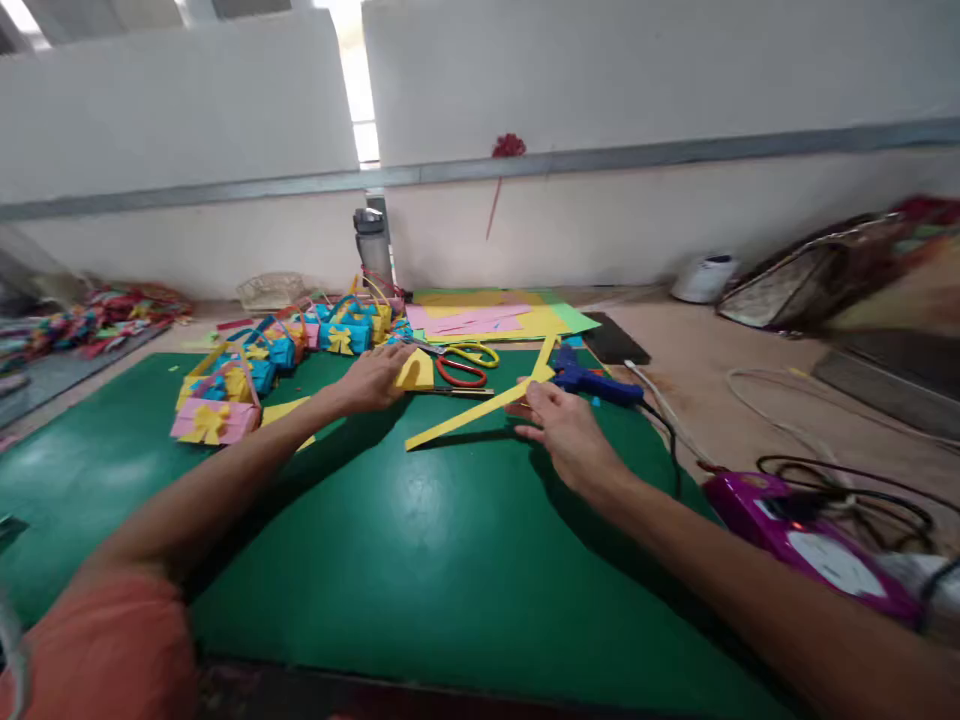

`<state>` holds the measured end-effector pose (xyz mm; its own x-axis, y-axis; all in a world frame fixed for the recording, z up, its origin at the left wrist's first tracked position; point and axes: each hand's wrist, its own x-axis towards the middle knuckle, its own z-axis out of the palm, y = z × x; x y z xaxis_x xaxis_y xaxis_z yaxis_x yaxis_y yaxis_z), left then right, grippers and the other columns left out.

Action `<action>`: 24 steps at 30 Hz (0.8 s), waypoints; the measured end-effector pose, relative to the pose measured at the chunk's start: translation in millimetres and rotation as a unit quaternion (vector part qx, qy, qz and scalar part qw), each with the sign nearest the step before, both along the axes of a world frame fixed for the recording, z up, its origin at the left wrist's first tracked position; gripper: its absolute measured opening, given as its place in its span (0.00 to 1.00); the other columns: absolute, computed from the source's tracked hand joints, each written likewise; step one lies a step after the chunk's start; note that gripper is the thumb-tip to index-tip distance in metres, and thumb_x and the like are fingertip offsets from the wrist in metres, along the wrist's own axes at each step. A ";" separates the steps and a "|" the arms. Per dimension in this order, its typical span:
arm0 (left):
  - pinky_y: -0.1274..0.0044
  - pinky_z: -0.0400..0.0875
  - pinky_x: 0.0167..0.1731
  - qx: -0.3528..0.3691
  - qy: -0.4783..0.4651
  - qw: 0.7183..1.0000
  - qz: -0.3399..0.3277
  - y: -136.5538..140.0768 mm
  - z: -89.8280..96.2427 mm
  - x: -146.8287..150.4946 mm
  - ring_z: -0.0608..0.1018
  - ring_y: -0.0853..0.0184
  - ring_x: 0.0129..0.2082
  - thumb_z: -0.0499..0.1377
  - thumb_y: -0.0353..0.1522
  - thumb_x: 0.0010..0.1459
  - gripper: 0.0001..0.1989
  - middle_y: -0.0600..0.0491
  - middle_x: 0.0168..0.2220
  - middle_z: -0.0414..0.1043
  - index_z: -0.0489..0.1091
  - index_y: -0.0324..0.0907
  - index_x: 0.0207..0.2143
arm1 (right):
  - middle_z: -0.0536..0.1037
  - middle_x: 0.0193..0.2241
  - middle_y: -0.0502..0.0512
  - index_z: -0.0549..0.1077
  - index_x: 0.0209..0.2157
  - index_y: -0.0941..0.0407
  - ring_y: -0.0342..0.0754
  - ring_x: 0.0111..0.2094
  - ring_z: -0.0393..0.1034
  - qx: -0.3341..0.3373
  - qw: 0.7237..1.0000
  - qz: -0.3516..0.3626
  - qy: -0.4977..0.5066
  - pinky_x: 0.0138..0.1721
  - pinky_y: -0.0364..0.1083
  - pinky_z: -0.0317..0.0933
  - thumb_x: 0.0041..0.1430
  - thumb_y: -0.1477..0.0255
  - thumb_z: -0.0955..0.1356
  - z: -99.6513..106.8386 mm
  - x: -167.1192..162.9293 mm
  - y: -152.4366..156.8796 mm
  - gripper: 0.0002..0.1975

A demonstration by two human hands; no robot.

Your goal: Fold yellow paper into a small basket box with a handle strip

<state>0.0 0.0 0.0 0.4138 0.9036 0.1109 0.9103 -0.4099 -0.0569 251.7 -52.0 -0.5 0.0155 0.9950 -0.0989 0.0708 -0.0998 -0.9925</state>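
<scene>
Holding long, thin yel. paper strip (465, 417) w/ R hand (566, 425).

A white wall (637, 70) is standing at the back, a grey band (675, 154) running across it. A narrow upright gap (360, 90) is glowing brightly. A glossy green worktop (420, 590) is filling the foreground, while a tan surface (694, 365) is stretching beyond it.

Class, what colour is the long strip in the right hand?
Yellow; the long strip shows best in the head view.

The paper strip (465, 417) looks matt, the worktop (420, 580) glossy.
</scene>
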 end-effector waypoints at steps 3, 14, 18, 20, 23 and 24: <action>0.66 0.63 0.49 -0.009 0.003 1.000 -0.005 1.6 -1.0 1.8 0.66 0.53 0.53 0.54 0.29 0.50 0.33 0.40 0.56 0.60 0.50 0.35 0.59 | 0.71 0.44 0.59 0.67 0.39 0.56 0.48 0.44 0.68 -0.001 1.000 0.000 0.003 0.34 0.43 0.61 0.55 0.60 0.62 -2.5 1.9 -1.2 0.15; 0.68 0.66 0.46 0.050 -0.023 0.998 -0.006 -2.5 -0.6 0.6 0.71 0.56 0.48 0.54 0.29 0.52 0.32 0.40 0.51 0.65 0.51 0.36 0.59 | 0.71 0.46 0.64 0.64 0.50 0.58 0.50 0.43 0.69 0.015 1.000 0.001 0.003 0.34 0.45 0.64 0.54 0.61 0.64 -5.9 2.5 -1.2 0.23; 0.67 0.68 0.46 0.144 -0.093 0.985 -0.027 -19.9 4.3 8.5 0.69 0.56 0.51 0.55 0.30 0.51 0.33 0.41 0.54 0.62 0.50 0.38 0.59 | 0.71 0.46 0.62 0.63 0.49 0.57 0.49 0.43 0.69 0.053 0.999 -0.006 0.007 0.33 0.45 0.64 0.54 0.62 0.64 -6.6 2.9 -0.1 0.23; 0.67 0.69 0.46 0.193 -0.138 0.969 -0.062 -34.7 4.1 17.3 0.68 0.56 0.51 0.56 0.31 0.51 0.34 0.41 0.53 0.62 0.49 0.39 0.59 | 0.72 0.43 0.60 0.64 0.47 0.56 0.48 0.40 0.70 0.074 0.997 0.003 0.011 0.33 0.45 0.64 0.54 0.61 0.65 -5.2 2.0 -2.6 0.21; 0.68 0.70 0.44 0.229 -0.175 0.951 -0.106 -60.0 -1.5 33.7 0.69 0.57 0.50 0.57 0.31 0.51 0.37 0.42 0.51 0.62 0.44 0.40 0.61 | 0.76 0.34 0.55 0.68 0.42 0.56 0.46 0.34 0.72 0.095 0.995 0.036 0.017 0.35 0.47 0.65 0.53 0.61 0.66 -1.0 -0.9 -12.4 0.17; 0.68 0.71 0.44 0.237 -0.186 0.946 -0.123 -67.8 -4.3 38.8 0.69 0.58 0.50 0.57 0.30 0.51 0.37 0.42 0.51 0.63 0.43 0.41 0.61 | 0.76 0.31 0.54 0.68 0.40 0.56 0.46 0.32 0.72 0.113 0.992 0.049 0.017 0.36 0.48 0.65 0.53 0.61 0.66 0.7 -2.0 -16.8 0.16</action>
<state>38.8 -67.8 -4.3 0.4575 0.5975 0.6585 0.7842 -0.6203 0.0181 249.7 -68.9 0.3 -0.0820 0.9885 0.1273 0.0348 0.1305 -0.9908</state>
